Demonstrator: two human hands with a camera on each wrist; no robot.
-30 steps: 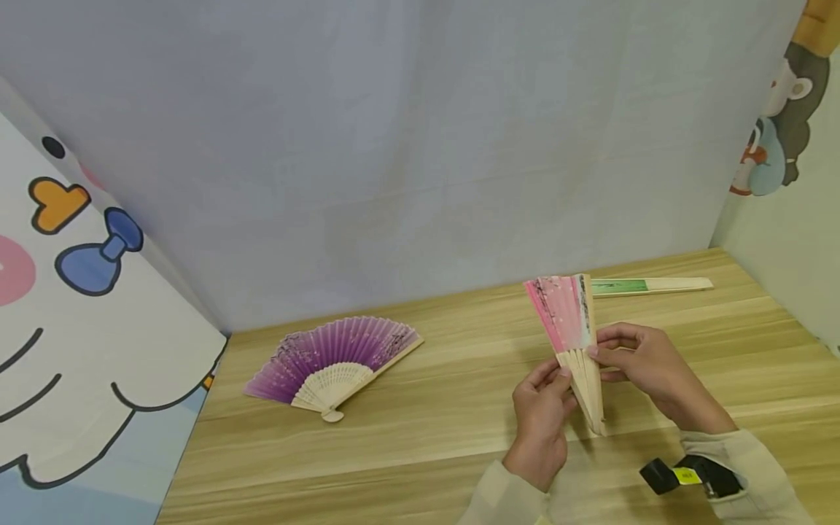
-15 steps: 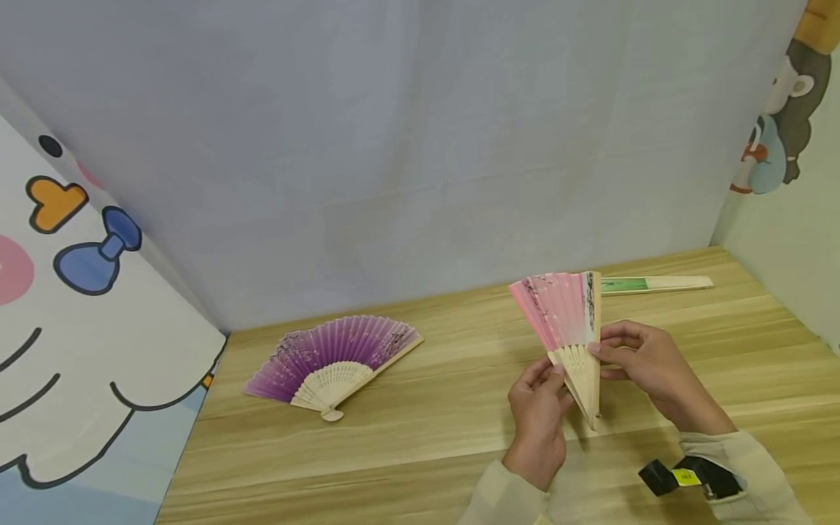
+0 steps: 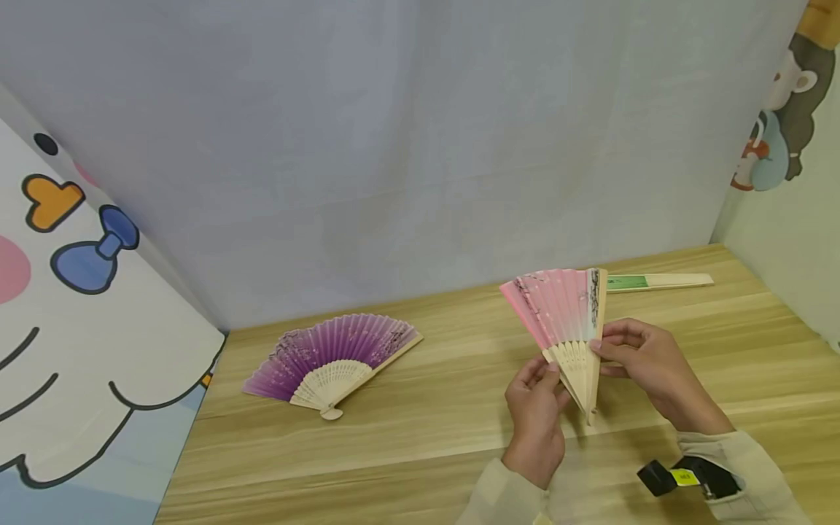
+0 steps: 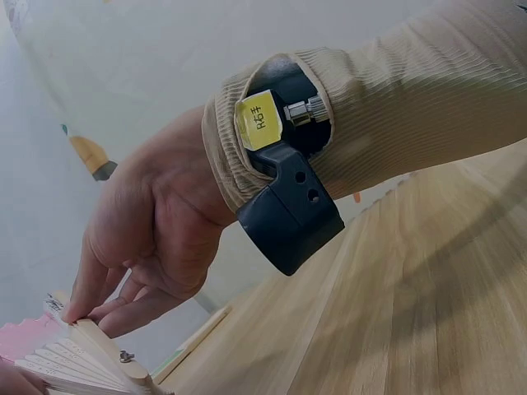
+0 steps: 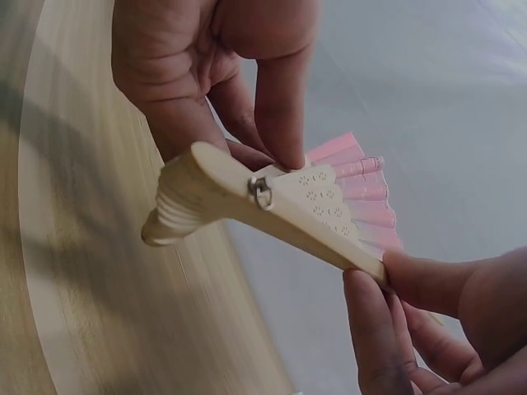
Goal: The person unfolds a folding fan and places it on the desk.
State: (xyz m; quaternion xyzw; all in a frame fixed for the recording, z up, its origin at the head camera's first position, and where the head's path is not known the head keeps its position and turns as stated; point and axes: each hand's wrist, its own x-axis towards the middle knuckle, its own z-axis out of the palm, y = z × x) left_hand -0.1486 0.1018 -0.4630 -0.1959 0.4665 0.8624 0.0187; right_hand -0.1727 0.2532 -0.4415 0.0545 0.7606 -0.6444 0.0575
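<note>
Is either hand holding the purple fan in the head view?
No, the purple fan lies spread on the table, while the left hand and right hand both hold the pink fan.

The pink fan [image 3: 566, 321] has smooth wooden ribs [image 3: 574, 368] and a metal pin [image 5: 260, 186].

What I see from afar looks like a small staged recording booth, wood-grain tabletop [image 3: 394, 456], grey cloth backdrop [image 3: 420, 153], cartoon-printed panel [image 3: 85, 321] at left, cartoon-printed wall [image 3: 797, 233] at right, strapped-on wrist camera [image 3: 656, 477].

Ribbed beige sleeves [image 4: 420, 90]; black wrist mount [image 4: 288, 220], yellow lettered label [image 4: 259, 120], silvery screw [image 4: 306, 111].
</note>
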